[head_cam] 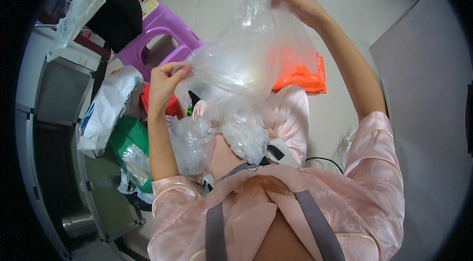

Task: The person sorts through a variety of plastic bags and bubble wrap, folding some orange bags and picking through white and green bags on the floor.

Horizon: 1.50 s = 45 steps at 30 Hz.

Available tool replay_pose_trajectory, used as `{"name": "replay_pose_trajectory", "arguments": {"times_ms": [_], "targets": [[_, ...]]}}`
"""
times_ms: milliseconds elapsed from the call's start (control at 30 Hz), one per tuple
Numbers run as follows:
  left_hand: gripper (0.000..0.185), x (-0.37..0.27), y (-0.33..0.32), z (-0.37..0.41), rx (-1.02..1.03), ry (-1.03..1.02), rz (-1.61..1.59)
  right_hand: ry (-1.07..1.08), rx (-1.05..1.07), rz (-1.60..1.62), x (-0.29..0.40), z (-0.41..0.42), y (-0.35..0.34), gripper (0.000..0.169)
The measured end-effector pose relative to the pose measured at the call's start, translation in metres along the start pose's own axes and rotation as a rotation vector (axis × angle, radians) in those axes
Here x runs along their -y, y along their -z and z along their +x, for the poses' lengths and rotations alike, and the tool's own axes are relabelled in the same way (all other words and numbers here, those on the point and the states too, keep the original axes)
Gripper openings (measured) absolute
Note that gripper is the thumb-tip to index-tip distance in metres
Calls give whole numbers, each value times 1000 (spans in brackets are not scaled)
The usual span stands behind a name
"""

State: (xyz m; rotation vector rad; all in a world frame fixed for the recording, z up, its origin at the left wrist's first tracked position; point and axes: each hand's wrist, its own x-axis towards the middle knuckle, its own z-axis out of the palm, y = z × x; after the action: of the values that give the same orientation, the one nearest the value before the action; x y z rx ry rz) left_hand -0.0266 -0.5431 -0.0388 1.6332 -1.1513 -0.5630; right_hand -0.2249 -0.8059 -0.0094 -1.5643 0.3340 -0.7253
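Note:
A large translucent plastic bag (236, 50) is stretched out between my two hands, above my lap. My left hand (166, 83) pinches its near left edge between thumb and fingers. Farther out and higher on the right, my right hand (297, 2) grips the bag's bunched far end. More crumpled clear plastic bags (245, 135) lie over my lap, below the held bag. Behind the bag's right side, a folded orange plastic bag (301, 80) rests on the floor, partly seen through the film.
A purple plastic stool (184, 35) stands at the far left. Along the left lie a white printed package (107, 109), a green bag (129, 131) and a red item (173, 107), beside a cabinet (107, 187). A pale panel (425, 94) bounds the right. A black cable (327, 160) crosses the floor.

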Motion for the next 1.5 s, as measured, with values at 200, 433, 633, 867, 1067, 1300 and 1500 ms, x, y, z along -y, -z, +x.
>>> {"name": "replay_pose_trajectory", "arguments": {"times_ms": [200, 433, 633, 867, 1067, 1300, 1500], "targets": [[31, 8, 21, 29, -173, -264, -459, 141, -274, -88, 7, 3, 16, 43], [38, 29, -28, 38, 44, -130, -909, 121, -321, 321, 11, 12, 34, 19], [11, 61, -36, 73, -6, 45, -803, -345, -292, 706, -43, -7, 74, 66], [23, 64, -64, 81, 38, 440, -977, -532, -73, 970, -126, -96, 33, 41], [30, 67, -59, 112, 171, 506, -711, -563, -264, 613, -138, -97, 47, 29], [32, 89, -54, 78, 466, 731, -949, -799, -313, 676, -139, -128, 49, 26], [31, 140, -78, 32, 610, 996, -871, -943, -356, 733, -187, -169, 37, 30]]}}
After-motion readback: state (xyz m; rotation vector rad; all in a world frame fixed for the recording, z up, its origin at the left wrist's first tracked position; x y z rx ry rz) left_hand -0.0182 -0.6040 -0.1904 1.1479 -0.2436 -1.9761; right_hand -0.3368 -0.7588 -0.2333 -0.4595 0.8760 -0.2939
